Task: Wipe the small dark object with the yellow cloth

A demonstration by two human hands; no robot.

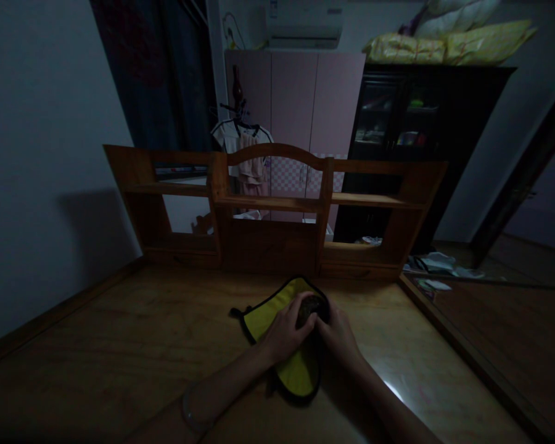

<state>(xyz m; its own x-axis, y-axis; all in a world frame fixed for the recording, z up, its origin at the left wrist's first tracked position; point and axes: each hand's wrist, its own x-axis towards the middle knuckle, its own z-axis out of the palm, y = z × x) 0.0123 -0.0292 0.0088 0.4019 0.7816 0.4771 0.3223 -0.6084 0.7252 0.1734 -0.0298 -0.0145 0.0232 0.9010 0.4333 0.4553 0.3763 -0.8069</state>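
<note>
A yellow cloth with a black border (296, 370) lies flat on the wooden desk (134, 345) in front of me. On it rests a small dark rounded object (311, 307) that I cannot make out in the dim light. My left hand (284, 333) curls around the object's left side, fingers bent over it. My right hand (337, 336) grips its right side, fingers closed against it. Both forearms reach in from the bottom edge. A bracelet (197, 416) circles my left wrist.
A low wooden shelf unit (277, 203) stands along the desk's back edge. Behind it are a pink wardrobe (300, 105), hanging clothes (247, 154) and a dark cabinet (411, 123) with bundles on top. Papers (437, 265) lie on the floor at right.
</note>
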